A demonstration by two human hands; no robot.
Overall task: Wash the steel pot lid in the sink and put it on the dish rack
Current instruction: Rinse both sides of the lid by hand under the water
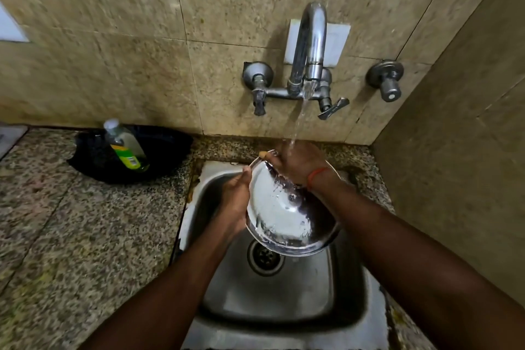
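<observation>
The round steel pot lid [281, 216] is held tilted over the steel sink [284, 293], its wet inner side facing me. My left hand [235, 202] grips its left rim, thumb over the edge. My right hand [298, 163] lies across the lid's upper part, fingers on the far rim, and an orange thread circles the wrist. Water runs from the curved tap [309, 45] onto the back of my right hand and the lid. No dish rack is in view.
A black pan [159, 150] rests on the speckled granite counter [71, 221] at left, with a dish soap bottle [125, 145] in it. The drain [265, 257] lies below the lid. Tap handles [332, 106] stick out from the tiled wall. A side wall stands close on the right.
</observation>
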